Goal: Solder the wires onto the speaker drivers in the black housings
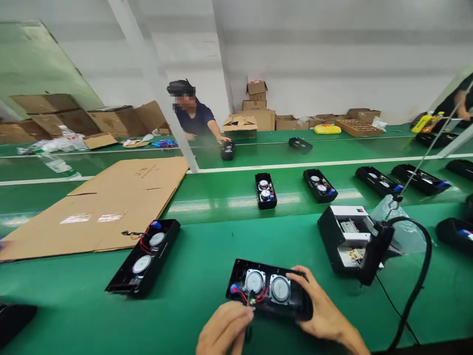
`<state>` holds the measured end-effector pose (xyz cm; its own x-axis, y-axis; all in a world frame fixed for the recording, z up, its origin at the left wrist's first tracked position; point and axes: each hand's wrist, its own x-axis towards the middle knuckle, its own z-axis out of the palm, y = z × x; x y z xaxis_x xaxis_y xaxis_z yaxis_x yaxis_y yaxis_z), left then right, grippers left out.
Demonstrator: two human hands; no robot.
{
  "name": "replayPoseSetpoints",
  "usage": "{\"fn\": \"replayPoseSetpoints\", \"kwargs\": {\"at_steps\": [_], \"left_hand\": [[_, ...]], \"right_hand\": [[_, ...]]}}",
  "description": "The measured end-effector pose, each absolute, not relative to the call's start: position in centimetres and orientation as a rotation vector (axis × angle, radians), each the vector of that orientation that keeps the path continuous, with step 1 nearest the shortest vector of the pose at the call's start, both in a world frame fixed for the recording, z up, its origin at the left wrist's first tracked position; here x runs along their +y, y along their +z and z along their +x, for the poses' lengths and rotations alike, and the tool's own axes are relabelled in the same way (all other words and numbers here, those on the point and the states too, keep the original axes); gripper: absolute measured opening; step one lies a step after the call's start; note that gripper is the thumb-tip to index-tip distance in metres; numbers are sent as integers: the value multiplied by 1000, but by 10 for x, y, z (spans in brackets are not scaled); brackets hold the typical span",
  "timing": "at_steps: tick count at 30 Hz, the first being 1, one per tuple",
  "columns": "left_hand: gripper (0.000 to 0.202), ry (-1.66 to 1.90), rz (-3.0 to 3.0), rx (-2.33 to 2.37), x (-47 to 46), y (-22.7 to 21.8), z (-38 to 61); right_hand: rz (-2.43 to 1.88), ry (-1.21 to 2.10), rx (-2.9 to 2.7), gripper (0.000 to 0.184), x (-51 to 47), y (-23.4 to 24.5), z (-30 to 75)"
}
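Observation:
A black speaker housing (268, 311) with two round silver speaker drivers is tilted above the green bench in front of me. My right hand (320, 308) grips its right end, thumb over the top face and fingers around the side. My left hand (224, 328) is closed in a pinch at the near edge, where red and black wires (260, 296) run; what exactly sits between the fingertips is too small to make out. A blue part (235, 289) lies inside the left end. Another open speaker housing (162, 256) rests to the left, its wires hanging over the rim.
A large cardboard sheet (121, 197) lies at left. To the right, a black electric screwdriver (375, 254) hangs before a white-and-black machine (347, 236). Several speaker housings (266, 203) line the green belt. Across it, a person (197, 116) touches a black housing (228, 151).

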<state>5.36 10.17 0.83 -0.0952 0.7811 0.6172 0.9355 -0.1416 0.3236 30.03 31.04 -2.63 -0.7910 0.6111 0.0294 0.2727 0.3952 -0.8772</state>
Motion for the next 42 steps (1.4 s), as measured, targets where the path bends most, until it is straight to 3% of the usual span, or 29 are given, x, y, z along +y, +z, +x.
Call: {"fn": "replayPoseSetpoints", "kwargs": {"at_steps": [3, 8, 17, 20, 24, 27, 29, 31, 35, 37, 42], "left_hand": [[34, -1265, -1921, -1890, 109, 33, 44], [22, -1218, -2067, -1864, 135, 34, 46], [23, -1199, -2243, -1859, 159, 16, 58], [18, -1254, -2243, -1878, 163, 17, 62], [17, -1317, -2184, -1933, 167, 18, 70], [16, -1354, -2149, -2030, 170, 17, 77], [18, -1365, -2181, -2028, 170, 16, 80], [26, -1366, -2234, -1958, 168, 17, 81], [26, -1237, -2276, -1997, 161, 23, 80], [22, -1107, -2293, -2053, 158, 23, 81], [39, -788, -2394, -2016, 162, 3, 87]], "right_hand": [[-848, 1402, -2459, 88, 341, 4, 341], [-1075, 1233, -2502, 86, 337, 21, 383], [-501, 538, -2284, 41, 249, -5, 314], [-555, 637, -2076, 29, 238, -11, 289], [-958, 1069, -1725, 9, 259, -3, 282], [-1105, 1326, -1544, 22, 283, 10, 283], [-1013, 1342, -1656, 18, 294, 20, 287], [-815, 1257, -1946, 11, 300, 30, 295], [-508, 951, -2487, 28, 297, 45, 312], [-507, 826, -2636, 36, 292, 49, 313], [-618, 766, -2980, 39, 282, 54, 296]]}}
